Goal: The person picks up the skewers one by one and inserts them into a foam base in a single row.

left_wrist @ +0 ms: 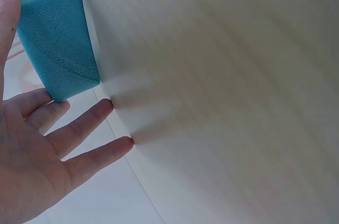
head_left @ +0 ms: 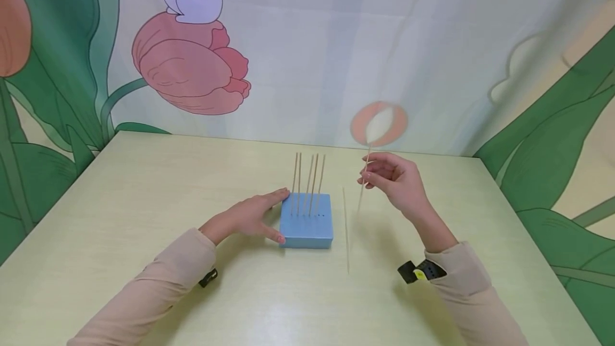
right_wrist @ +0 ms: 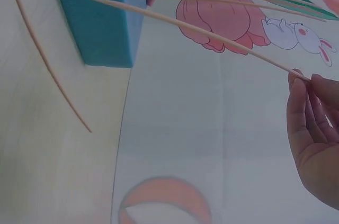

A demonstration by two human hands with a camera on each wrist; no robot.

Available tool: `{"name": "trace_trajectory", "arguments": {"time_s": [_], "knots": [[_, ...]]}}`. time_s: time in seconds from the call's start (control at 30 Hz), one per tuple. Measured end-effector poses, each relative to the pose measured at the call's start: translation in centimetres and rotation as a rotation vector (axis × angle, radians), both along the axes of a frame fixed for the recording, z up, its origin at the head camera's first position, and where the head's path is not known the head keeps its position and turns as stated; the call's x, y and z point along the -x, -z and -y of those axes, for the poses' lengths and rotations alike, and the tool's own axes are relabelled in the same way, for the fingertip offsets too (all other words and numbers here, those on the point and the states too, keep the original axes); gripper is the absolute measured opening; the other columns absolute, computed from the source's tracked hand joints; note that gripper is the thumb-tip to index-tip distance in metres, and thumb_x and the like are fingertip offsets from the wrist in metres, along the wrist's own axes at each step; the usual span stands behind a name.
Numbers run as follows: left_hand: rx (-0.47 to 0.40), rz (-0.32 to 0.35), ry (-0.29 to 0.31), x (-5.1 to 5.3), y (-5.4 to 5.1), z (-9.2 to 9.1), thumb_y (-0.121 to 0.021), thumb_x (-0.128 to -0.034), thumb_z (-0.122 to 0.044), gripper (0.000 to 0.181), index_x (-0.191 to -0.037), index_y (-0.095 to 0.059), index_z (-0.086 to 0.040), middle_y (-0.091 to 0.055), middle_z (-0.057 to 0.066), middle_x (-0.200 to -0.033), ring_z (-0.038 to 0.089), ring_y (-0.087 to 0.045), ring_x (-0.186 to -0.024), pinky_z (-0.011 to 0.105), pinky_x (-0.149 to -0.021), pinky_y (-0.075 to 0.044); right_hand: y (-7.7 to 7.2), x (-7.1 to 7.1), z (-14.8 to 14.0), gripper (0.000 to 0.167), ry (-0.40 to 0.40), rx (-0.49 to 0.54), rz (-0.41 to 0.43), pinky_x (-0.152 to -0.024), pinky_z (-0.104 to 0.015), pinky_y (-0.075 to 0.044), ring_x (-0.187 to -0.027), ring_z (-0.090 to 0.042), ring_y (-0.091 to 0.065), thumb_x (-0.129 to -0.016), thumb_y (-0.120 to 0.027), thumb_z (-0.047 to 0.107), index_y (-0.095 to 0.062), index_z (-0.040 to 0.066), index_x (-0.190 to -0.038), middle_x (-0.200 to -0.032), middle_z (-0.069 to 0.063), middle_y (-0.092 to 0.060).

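Observation:
A blue foam block (head_left: 306, 229) sits on the table with several thin wooden skewers (head_left: 307, 186) standing upright in its top. My left hand (head_left: 250, 215) lies at the block's left side, thumb at the near corner and fingertips at the far corner. In the left wrist view its fingers (left_wrist: 87, 123) are spread and mostly straight. To the right of the block, my right hand (head_left: 396, 180) pinches another skewer (right_wrist: 212, 35) near its upper end between thumb and fingers. That skewer's pointed tip hangs down above the table, apart from the block.
One loose skewer (head_left: 346, 234) lies on the table (head_left: 230, 303) just right of the block. A few small dark holes show in the block's top, right of the standing skewers. Behind the table's far edge hangs a printed curtain (head_left: 307, 68) with flowers.

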State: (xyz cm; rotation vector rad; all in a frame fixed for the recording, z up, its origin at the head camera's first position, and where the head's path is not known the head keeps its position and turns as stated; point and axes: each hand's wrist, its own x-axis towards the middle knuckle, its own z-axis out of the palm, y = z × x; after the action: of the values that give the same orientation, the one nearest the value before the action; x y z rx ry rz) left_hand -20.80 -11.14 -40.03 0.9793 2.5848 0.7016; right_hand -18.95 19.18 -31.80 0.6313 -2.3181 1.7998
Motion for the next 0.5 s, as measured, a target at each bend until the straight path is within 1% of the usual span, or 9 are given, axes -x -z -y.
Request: {"name": "trace_trajectory", "arguments": {"time_s": [0.07,0.2,0.3,0.4,0.5], "knots": [[-0.001,0.001,0.001,-0.1,-0.1,0.0,-0.073,-0.0687,-0.05,0.106,-0.145,-0.017,-0.002,-0.016,0.014,-0.15,0.033,-0.041,-0.123,0.043,-0.104,-0.028,-0.2,-0.2,0.3,0.027,-0.002,0.0,-0.035,-0.064,-0.028,-0.054,-0.073,-0.015,-0.066,-0.082,-0.061,-0.007,-0.056,-0.009,-0.109,-0.083,-0.01,-0.065],[0.012,-0.01,-0.003,-0.1,-0.3,-0.1,-0.073,-0.0686,-0.051,0.105,-0.145,-0.018,-0.003,-0.016,0.013,-0.15,0.032,-0.034,-0.128,0.044,-0.104,-0.027,-0.5,-0.4,0.9,0.023,-0.005,0.015,-0.124,-0.064,-0.027,-0.054,-0.072,-0.015,-0.065,-0.082,-0.06,-0.009,-0.057,-0.01,-0.105,-0.081,-0.006,-0.065],[0.022,-0.015,-0.005,-0.2,-0.5,-0.1,-0.073,-0.0684,-0.051,0.105,-0.145,-0.018,-0.003,-0.017,0.013,-0.15,0.032,-0.029,-0.131,0.045,-0.105,-0.026,-0.8,-0.5,1.4,0.021,-0.007,0.032,-0.197,-0.063,-0.026,-0.053,-0.071,-0.016,-0.065,-0.081,-0.06,-0.011,-0.058,-0.01,-0.101,-0.079,-0.008,-0.065],[0.022,-0.01,-0.008,-0.2,-0.6,-0.1,-0.074,-0.0683,-0.05,0.105,-0.145,-0.018,-0.004,-0.017,0.012,-0.15,0.031,-0.03,-0.13,0.045,-0.105,-0.026,-1.1,-0.6,2.1,0.02,-0.005,0.045,-0.263,-0.062,-0.025,-0.053,-0.07,-0.015,-0.065,-0.079,-0.06,-0.014,-0.058,-0.011,-0.098,-0.078,-0.007,-0.065],[0.016,-0.006,-0.009,-0.3,-0.5,-0.1,-0.074,-0.0683,-0.049,0.105,-0.145,-0.019,-0.003,-0.017,0.013,-0.15,0.032,-0.033,-0.128,0.044,-0.104,-0.027,-1.1,-0.5,2.8,0.019,0.004,0.058,-0.31,-0.062,-0.025,-0.053,-0.07,-0.012,-0.065,-0.077,-0.061,-0.017,-0.059,-0.011,-0.095,-0.078,-0.007,-0.066]]}}
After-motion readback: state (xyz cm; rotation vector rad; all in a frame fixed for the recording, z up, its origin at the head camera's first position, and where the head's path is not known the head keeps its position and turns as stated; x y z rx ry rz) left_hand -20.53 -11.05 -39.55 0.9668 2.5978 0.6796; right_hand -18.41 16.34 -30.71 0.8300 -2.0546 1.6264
